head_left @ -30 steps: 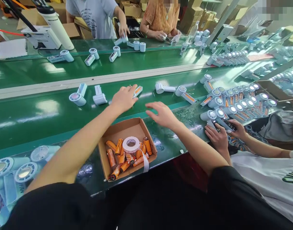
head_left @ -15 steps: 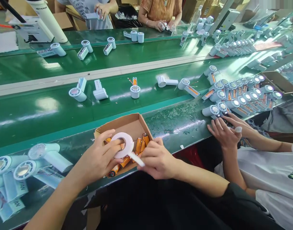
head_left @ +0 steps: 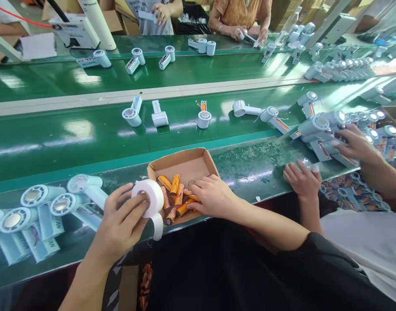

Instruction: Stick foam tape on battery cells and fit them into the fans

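Note:
My left hand (head_left: 120, 222) grips a white roll of tape (head_left: 148, 197), with a short loose end hanging below it, just left of an open cardboard box (head_left: 185, 162). Several orange batteries (head_left: 174, 190) lie in the box. My right hand (head_left: 211, 195) reaches into the box with its fingers curled over the batteries; I cannot make out whether it holds one. The box sits on the near green ledge (head_left: 250, 164), in front of the conveyor belt (head_left: 71, 138).
White handheld fans (head_left: 45, 207) lie at my left on the ledge, and more fans (head_left: 202, 116) ride the belt. A neighbour's hands (head_left: 303, 179) work a cluster of fans (head_left: 317, 125) at right. Two people stand across the far belt.
My left hand lifted the tape roll out of the box and carried it left. My right hand let go of the tape end and went into the box. The neighbour picked up a fan.

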`<state>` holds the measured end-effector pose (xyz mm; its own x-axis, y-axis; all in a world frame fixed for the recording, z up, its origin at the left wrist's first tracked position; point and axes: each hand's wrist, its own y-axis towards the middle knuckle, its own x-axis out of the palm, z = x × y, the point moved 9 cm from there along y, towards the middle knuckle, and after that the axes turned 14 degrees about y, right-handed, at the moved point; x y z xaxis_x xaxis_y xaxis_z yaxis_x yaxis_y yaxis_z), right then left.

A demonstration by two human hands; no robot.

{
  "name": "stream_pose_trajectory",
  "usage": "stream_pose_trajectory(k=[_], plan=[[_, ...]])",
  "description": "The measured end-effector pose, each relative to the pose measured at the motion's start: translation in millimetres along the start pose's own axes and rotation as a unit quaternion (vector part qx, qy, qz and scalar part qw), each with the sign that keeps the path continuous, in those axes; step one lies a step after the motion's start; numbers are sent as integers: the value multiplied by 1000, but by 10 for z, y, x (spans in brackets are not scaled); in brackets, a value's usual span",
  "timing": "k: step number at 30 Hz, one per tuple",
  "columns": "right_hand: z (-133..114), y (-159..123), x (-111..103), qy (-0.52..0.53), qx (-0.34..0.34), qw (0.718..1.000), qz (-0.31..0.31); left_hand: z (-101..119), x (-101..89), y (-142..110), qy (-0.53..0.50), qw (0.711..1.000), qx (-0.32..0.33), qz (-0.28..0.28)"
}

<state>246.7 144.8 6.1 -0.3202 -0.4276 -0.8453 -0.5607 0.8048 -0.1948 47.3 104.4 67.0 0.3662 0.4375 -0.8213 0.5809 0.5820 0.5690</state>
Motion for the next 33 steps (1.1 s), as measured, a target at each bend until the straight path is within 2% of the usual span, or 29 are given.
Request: stream_pose_trajectory(k=[4, 7, 10, 13, 15, 18, 21, 24, 26, 29, 31, 33], plan=[[47, 16, 34, -38, 8, 999, -28, 17, 21, -12, -16, 1000, -12, -1], [102, -25, -116, -4, -24, 1000, -8, 44, 55, 6, -26, 999, -5, -18], [31, -149, -462, 101, -142, 980, 92, 65, 59, 33, -39, 999, -7, -17], [22, -354, -797, 218, -237, 921, 217, 124, 88, 82, -48, 999, 0, -21], [62, -430, -872, 273, -259, 890, 257, 185, 116, 132, -55, 998, 14, -25], [158, -415, -816, 319, -249, 875, 267, 262, 142, 221, -64, 997, 31, -25], [305, -336, -664, 373, -220, 865, 253, 312, 169, 292, -62, 997, 43, -28], [441, -289, -500, 468, -199, 827, 240, 335, 208, 301, -50, 997, 41, -29], [497, -283, -410, 543, -185, 784, 237, 295, 261, 274, -40, 999, -1, -36], [444, -297, -330, 620, -186, 731, 216, 177, 360, 207, -69, 987, -133, -52], [326, -318, -330, 639, -206, 715, 193, 133, 395, 183, -111, 967, -223, -45], [193, -337, -347, 640, -224, 716, 170, 168, 394, 239, -149, 952, -266, -29]])
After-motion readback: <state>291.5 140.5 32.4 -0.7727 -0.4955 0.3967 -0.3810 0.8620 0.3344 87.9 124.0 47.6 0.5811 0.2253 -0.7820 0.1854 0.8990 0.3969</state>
